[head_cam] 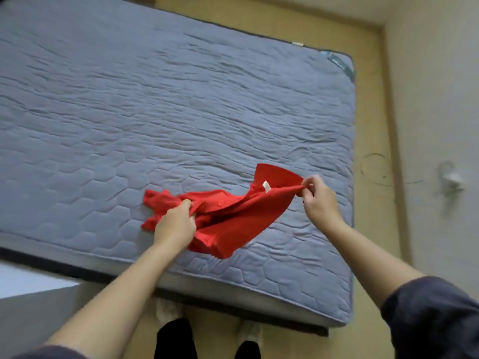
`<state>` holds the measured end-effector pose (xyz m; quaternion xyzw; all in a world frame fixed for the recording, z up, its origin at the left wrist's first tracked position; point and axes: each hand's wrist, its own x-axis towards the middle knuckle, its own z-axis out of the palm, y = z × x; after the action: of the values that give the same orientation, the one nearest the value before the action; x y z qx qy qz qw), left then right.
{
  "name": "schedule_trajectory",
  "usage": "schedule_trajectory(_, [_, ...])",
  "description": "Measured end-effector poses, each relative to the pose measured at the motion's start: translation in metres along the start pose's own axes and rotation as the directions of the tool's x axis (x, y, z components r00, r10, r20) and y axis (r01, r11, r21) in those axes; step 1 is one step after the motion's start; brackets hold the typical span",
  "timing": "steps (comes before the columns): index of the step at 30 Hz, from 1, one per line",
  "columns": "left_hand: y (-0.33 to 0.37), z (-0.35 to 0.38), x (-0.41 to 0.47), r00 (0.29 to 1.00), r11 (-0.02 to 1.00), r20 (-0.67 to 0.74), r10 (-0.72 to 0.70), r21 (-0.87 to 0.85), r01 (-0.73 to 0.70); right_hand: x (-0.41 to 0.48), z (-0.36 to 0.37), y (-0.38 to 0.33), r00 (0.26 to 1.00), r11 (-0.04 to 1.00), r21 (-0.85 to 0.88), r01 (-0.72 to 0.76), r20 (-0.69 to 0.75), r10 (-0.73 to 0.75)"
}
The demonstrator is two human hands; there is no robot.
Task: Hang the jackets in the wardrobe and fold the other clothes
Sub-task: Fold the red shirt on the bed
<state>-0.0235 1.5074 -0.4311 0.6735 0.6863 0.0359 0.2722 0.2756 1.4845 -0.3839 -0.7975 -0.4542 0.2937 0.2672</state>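
Two hands are on one garment right now: a red polo shirt (233, 216), lying crumpled on the near right part of the blue-grey quilted mattress (155, 99). The left hand (175, 224) is clenched round a bunch of fabric beside the button placket (220, 203), knuckles up, holding that end down on the mattress. The right hand (317, 198) pinches the cloth out at the shirt's right end, at what looks like a shoulder seam, though the blur there makes it hard to be sure, and the fabric runs taut between the two grips. The collar (274, 174) stands up at the far side with a small white label (266, 185) showing inside it. So where are we? Early in this shirt, I'd say: it is being pulled out straight, not yet laid flat, and no fold is made in it. No folded pile shows anywhere on the mattress, and no jacket or hanger is in view, so I can't judge how the hanging half of the job stands. As for containers, no wardrobe, basket or drawer appears in this view, only mattress, the wooden floor (373, 99) to the right and the wall beyond.
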Motion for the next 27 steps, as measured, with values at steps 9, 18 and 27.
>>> schedule_trajectory(9, [0.087,-0.210,-0.108,0.987,0.991,-0.117,0.110,0.086,-0.100,-0.092,-0.200,-0.156,0.987,0.626,0.769,0.128,-0.040,-0.153])
schedule_trajectory(18, [0.182,-0.285,-0.148,0.758,0.775,0.245,0.605,-0.398,-0.490,-0.155,-0.231,-0.270,0.902,0.598,0.773,0.211,0.082,-0.424])
schedule_trajectory(27, [0.259,-0.308,-0.144,0.753,0.596,-0.334,0.567,-0.465,-0.655,-0.169,-0.276,-0.274,0.941,0.747,0.578,0.329,-0.141,-0.306])
